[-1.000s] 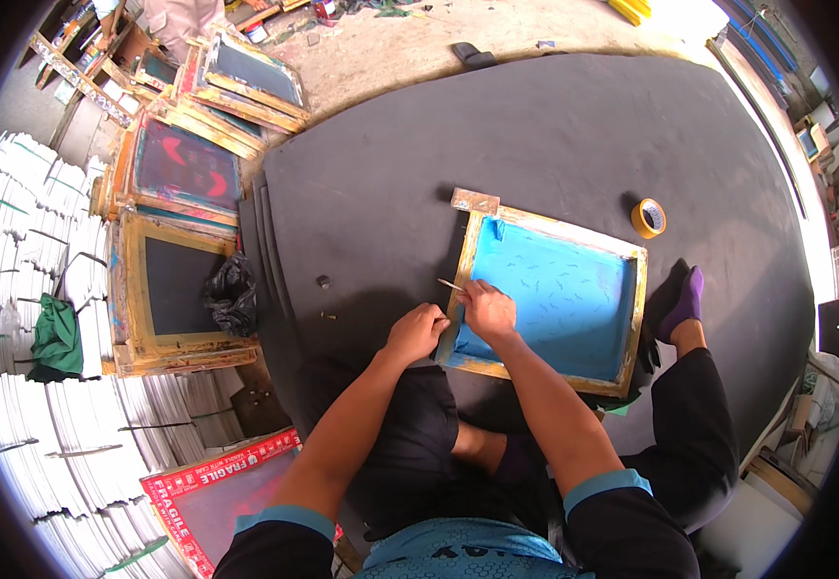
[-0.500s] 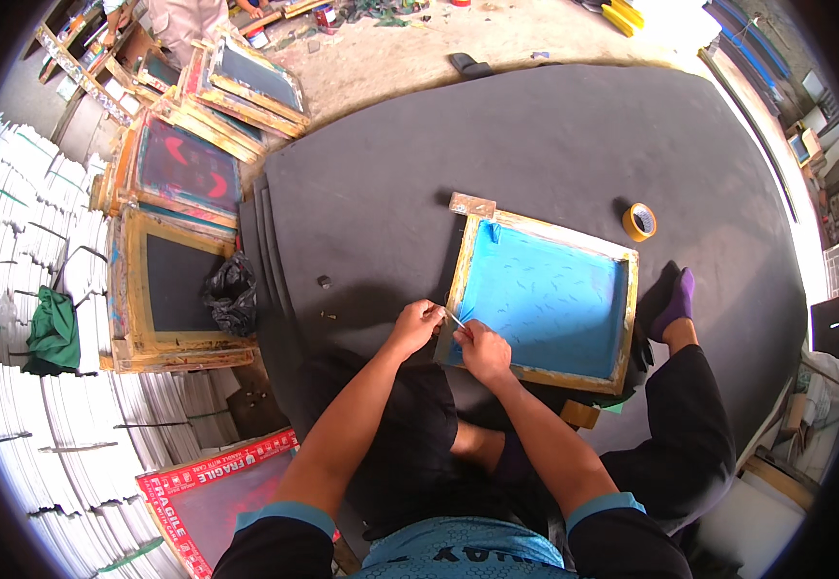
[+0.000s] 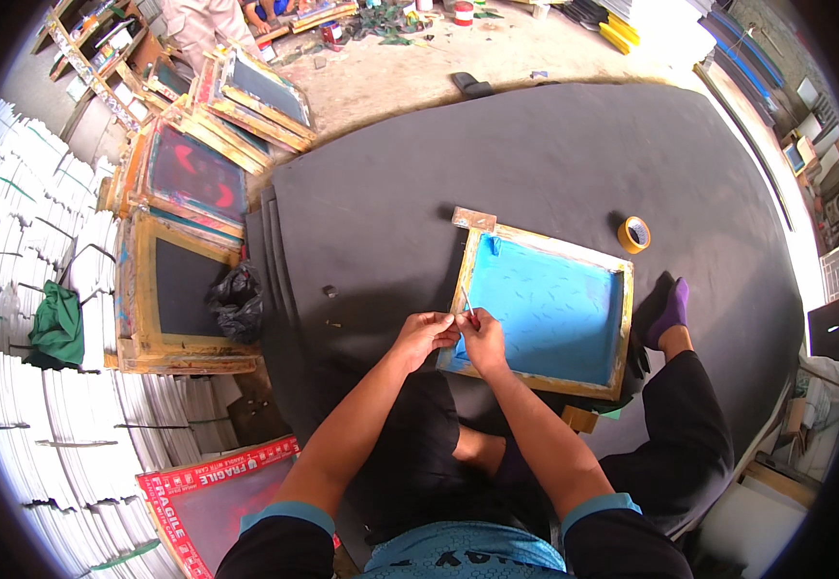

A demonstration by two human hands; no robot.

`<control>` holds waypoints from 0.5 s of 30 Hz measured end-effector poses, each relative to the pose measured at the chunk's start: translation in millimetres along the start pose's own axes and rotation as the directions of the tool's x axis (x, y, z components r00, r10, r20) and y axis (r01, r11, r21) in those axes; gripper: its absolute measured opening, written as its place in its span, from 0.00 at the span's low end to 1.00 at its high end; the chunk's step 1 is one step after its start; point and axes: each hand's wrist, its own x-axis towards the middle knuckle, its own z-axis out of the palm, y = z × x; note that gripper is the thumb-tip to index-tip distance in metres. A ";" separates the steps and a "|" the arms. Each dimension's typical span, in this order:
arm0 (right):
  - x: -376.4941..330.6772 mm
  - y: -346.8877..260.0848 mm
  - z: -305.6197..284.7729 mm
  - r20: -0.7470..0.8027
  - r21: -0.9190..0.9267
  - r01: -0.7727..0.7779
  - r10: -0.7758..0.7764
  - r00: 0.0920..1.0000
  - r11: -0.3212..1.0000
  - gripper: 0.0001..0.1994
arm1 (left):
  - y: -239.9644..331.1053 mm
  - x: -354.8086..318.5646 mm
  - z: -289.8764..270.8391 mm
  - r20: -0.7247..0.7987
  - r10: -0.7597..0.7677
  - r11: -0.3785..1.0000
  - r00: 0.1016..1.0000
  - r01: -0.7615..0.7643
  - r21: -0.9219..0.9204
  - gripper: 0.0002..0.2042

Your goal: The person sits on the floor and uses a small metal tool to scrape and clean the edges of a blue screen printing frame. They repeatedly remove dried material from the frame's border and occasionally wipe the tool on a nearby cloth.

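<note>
A wooden screen-printing frame (image 3: 625,333) with blue mesh lies before me on the dark sheet stack. Small dark marks dot its mesh, and crumpled blue bits cling to its left corners. At the near left corner my right hand (image 3: 482,344) is closed on a slim tool (image 3: 473,317) with a red part and a thin pale tip pointing away from me; its exact kind is unclear. My left hand (image 3: 426,338) pinches thumb and fingers together right beside it, over the frame's left edge. Whatever lies between those fingertips is too small to make out.
A small wooden block (image 3: 474,220) sits at the frame's far left corner. Yellow tape roll (image 3: 634,234) stands beyond its right side. More frames (image 3: 188,352) and a black plastic bag (image 3: 236,301) are at left, beside white stacks (image 3: 62,405). My foot (image 3: 672,311) rests right of the frame.
The slim tool's tip now points away from me, where before a thin pale piece spanned between both hands. My hands have come closer together, the left one shifting right.
</note>
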 end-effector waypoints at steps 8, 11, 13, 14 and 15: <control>2.5 -3.2 12.3 -0.054 0.280 -0.025 0.042 0.998 0.960 0.06 | 6.4 -1.0 7.1 -0.029 0.002 0.997 1.000 -0.005 -0.079 0.06; 2.4 -10.9 14.7 -0.002 0.493 -0.099 0.115 0.993 0.864 0.06 | 5.5 0.3 3.8 -0.013 0.004 0.991 1.000 -0.006 -0.135 0.06; 2.2 -19.7 11.4 0.067 0.556 -0.215 0.214 0.974 0.803 0.07 | 5.5 1.1 3.0 0.001 0.005 0.988 1.000 -0.005 -0.156 0.06; 2.5 -24.7 8.5 0.107 0.563 -0.287 0.276 0.955 0.775 0.07 | 5.6 1.3 3.7 0.010 0.022 0.985 1.000 -0.020 -0.169 0.06; 3.0 -29.2 6.2 0.147 0.568 -0.357 0.336 0.930 0.741 0.07 | 5.5 1.4 4.5 0.018 0.038 0.983 0.999 -0.034 -0.183 0.06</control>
